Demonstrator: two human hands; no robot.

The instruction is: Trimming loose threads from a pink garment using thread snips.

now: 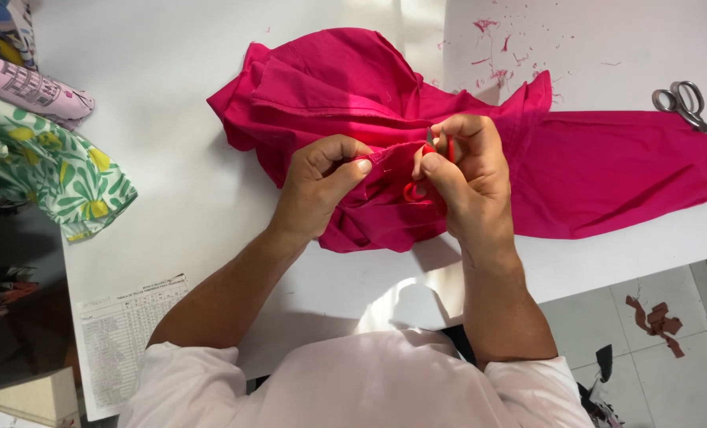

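Nearest the camera, two forearms extend from pale pink sleeves point(353, 380) over the edge of a white table point(179, 206). A printed paper chart point(127, 333) lies flat at the near left corner of the table.

The left hand point(318, 190) rests on a bunched pink garment point(353, 103) at the centre of the table. Its thumb and forefinger are pressed together, pinching a fold of the fabric along a stitched seam. The remaining fingers are curled under the cloth.

The right hand point(464, 170) sits just beside the left, on the same fold. Its fingers are closed around small red-handled snips point(421, 186); one red loop shows below the thumb, and the tip points up and left toward the seam. The blades are largely hidden by the fingers, so their opening cannot be determined.

The seam runs roughly left to right between the two hands. The held section lies directly between the left fingertips and the tip of the snips, touching both. The right hand is the nearer to the tool tip; the left hand holds the cloth taut.

Beyond the hands, the garment spreads to the right as a flat panel. Large metal scissors point(690, 107) lie at the far right, well apart from both hands. Pink thread scraps point(496, 55) are scattered at the far edge. Rolled printed fabrics point(44, 135) lie at the left edge.
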